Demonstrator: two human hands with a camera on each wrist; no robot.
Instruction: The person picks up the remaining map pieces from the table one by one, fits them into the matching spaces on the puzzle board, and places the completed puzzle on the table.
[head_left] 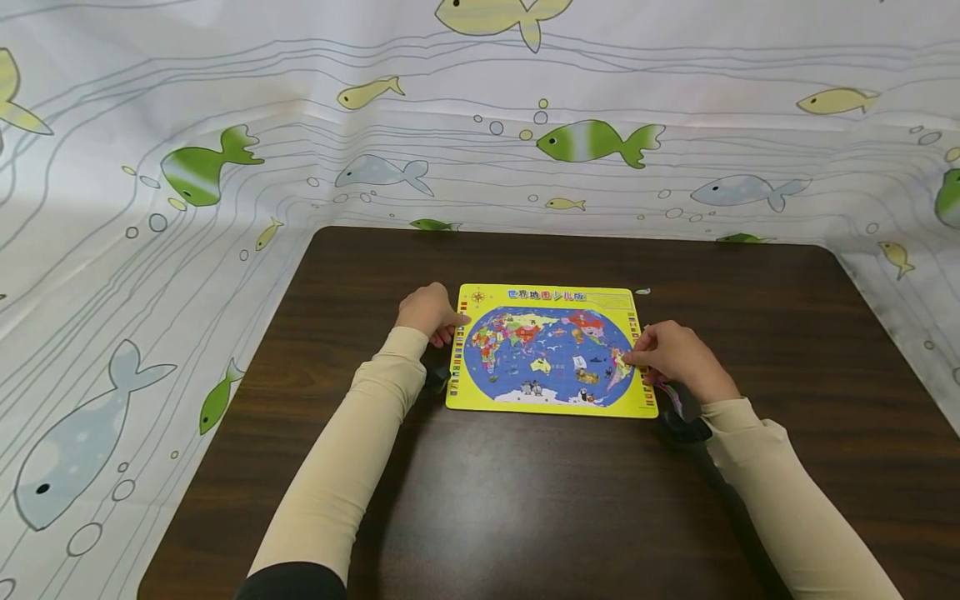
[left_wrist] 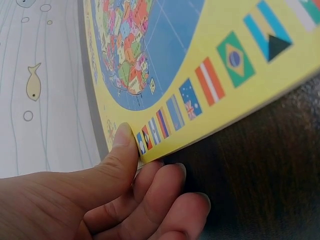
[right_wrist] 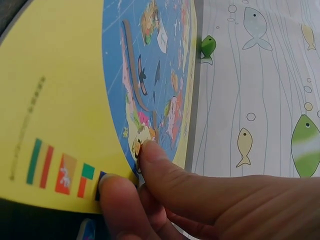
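Observation:
A yellow-bordered world map puzzle board (head_left: 540,404) lies on the table, its blue oval ringed by small flags. At its left edge my left hand (head_left: 431,312) grips the board, thumb (left_wrist: 122,142) on top and fingers curled below the edge. Over the board's right side, my right hand (head_left: 678,354) pinches a map puzzle piece (right_wrist: 131,117) between thumb and fingers. The piece sits at South America and stands tilted up, its grey-brown edge showing in the right wrist view. Part of it is hidden by the fingertips.
The dark wood table (head_left: 525,500) extends around the board. A small loose piece (head_left: 642,292) lies just past the board's top right corner. Another small colourful thing (right_wrist: 87,230) shows below the right hand. A fish-patterned white curtain (head_left: 480,167) hangs behind the table.

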